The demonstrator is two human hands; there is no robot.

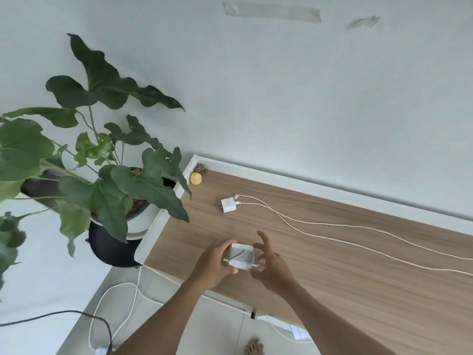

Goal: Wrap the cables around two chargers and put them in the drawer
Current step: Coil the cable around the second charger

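Note:
A white charger (241, 256) with cable wound many times around it sits between both hands, just above the wooden desk top (332, 278). My left hand (216, 265) grips its left side. My right hand (271, 267) touches its right side near the cable's end plug, fingers spread. A second white charger (228, 204) lies flat further back on the desk. Two loose white cables (332, 233) run from it across the desk to the right edge of view. No drawer can be made out.
A large potted plant (102, 175) stands left of the desk. A small yellow object (195, 178) sits in the desk's back left corner. White and black cords (102, 316) trail on the floor below. A bare foot (254, 347) shows at the bottom.

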